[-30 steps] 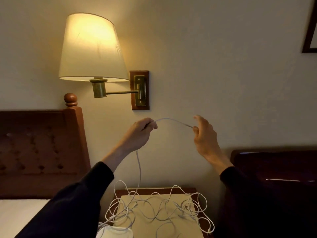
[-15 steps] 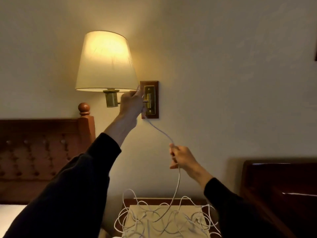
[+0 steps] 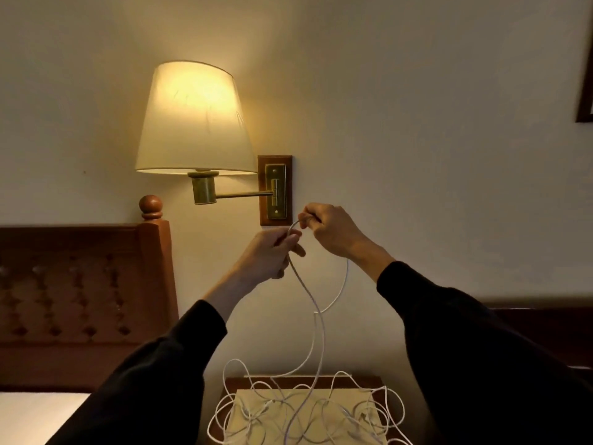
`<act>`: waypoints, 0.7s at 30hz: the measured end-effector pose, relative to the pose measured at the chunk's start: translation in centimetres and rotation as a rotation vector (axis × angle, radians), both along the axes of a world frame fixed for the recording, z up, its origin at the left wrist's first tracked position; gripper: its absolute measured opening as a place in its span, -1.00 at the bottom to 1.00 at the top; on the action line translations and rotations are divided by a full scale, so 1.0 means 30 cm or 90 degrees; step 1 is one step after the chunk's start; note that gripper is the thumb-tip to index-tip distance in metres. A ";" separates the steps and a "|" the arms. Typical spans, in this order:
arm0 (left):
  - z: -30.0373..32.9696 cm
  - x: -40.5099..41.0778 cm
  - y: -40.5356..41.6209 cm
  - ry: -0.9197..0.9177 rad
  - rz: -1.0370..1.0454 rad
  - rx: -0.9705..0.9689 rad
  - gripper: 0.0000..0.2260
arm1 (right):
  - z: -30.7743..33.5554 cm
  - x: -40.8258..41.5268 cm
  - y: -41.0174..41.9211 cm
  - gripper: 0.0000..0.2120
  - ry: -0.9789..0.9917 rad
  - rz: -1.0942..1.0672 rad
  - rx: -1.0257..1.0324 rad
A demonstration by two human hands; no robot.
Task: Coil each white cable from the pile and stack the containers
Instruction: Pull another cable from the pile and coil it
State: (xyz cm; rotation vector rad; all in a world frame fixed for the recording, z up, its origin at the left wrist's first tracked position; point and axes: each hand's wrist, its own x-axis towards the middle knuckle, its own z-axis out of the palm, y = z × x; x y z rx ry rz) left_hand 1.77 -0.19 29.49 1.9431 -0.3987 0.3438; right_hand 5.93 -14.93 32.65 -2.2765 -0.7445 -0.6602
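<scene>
A thin white cable (image 3: 316,319) hangs in a loop from my two raised hands, just below the wall lamp's bracket. My left hand (image 3: 272,252) grips the cable in curled fingers. Close beside it, my right hand (image 3: 330,228) pinches the same cable a little higher. From the hands the cable drops to a tangled pile of white cables (image 3: 305,412) lying on a pale square sheet (image 3: 333,401) on the nightstand (image 3: 234,383) at the bottom of the view. No containers are in view.
A lit wall lamp (image 3: 192,120) on a brass arm and wooden wall plate (image 3: 275,189) hangs just above my hands. A wooden headboard (image 3: 83,284) stands at the left and a dark headboard (image 3: 545,322) at the right. White bedding (image 3: 35,415) shows at the bottom left.
My left hand came down from the lamp arm and my right hand rose to meet it. The stretched cable between them now hangs as a loop.
</scene>
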 end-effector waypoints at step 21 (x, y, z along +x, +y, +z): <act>-0.194 0.097 0.158 0.363 0.150 0.244 -0.75 | -0.140 0.050 -0.291 -0.66 0.059 -0.026 0.300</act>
